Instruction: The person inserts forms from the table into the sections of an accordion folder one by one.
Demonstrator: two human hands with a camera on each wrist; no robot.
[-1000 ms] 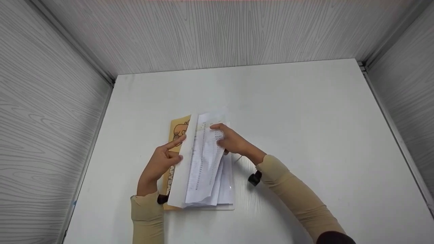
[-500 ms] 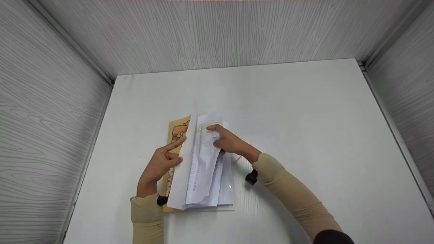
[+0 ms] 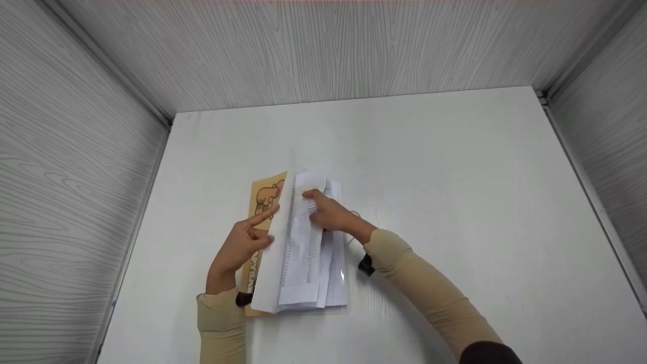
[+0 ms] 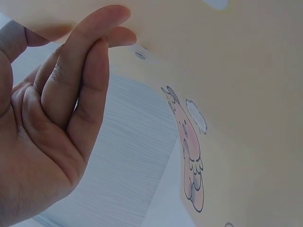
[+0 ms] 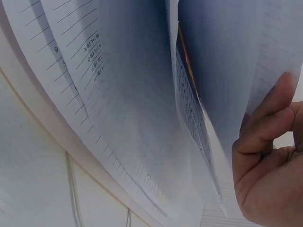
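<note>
An orange folder with a cartoon animal and lettering on it lies open on the table. My left hand holds its raised white flap with thumb and index finger on the near face. The left wrist view shows the orange side of the cover, with curled fingers of the left hand at its edge. My right hand pinches printed sheets within the folder. In the right wrist view, the right hand's fingers are against a bent sheet; some fingertips are hidden by paper.
The white table extends around the folder, with grey wood-grain walls at the back and sides. A thin pale cord loops out beside the right hand. More papers lie under the pinched sheets.
My right hand has moved left, bending the pinched sheets toward the flap and exposing more of the papers beneath. My left hand has stayed almost in place on the flap.
</note>
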